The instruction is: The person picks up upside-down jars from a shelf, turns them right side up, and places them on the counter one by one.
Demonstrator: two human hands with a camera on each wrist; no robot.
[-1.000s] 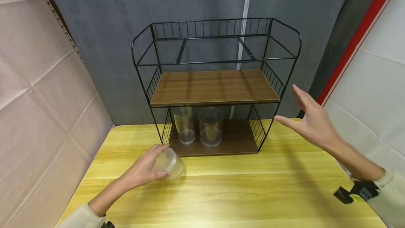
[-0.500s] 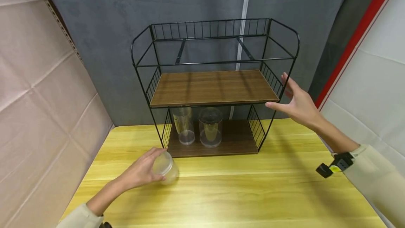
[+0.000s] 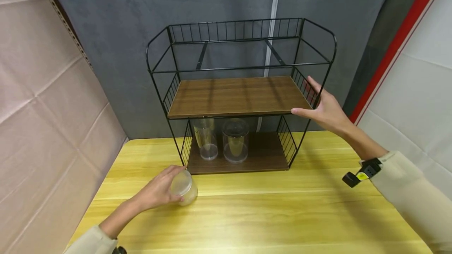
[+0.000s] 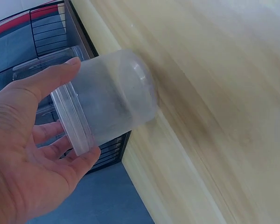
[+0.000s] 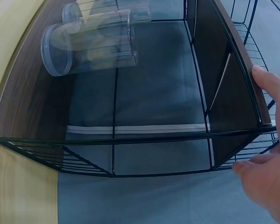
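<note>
My left hand (image 3: 166,189) rests on the yellow table (image 3: 275,218) and grips a translucent plastic jar (image 3: 184,188) lying tilted on its side, with its base pointing away from me. In the left wrist view the fingers (image 4: 51,79) and thumb wrap the jar (image 4: 109,100) near its rim. My right hand (image 3: 312,105) is open at the right front corner of the black wire rack (image 3: 328,50). Its thumb touches the front edge of the middle wooden shelf (image 3: 236,97), and its fingers lie along the side wires. The right wrist view shows the thumb (image 5: 268,84) on that shelf edge.
Two clear cylindrical jars (image 3: 206,138) (image 3: 235,140) stand on the rack's bottom shelf (image 3: 265,156), left of centre; the right wrist view shows them too (image 5: 91,44). The rack's top tier is bare wire. A grey curtain hangs behind, with padded walls on both sides.
My right hand moved left and forward from mid-air to the rack's right front corner and now touches it. My left hand with the jar shifted slightly toward me.
</note>
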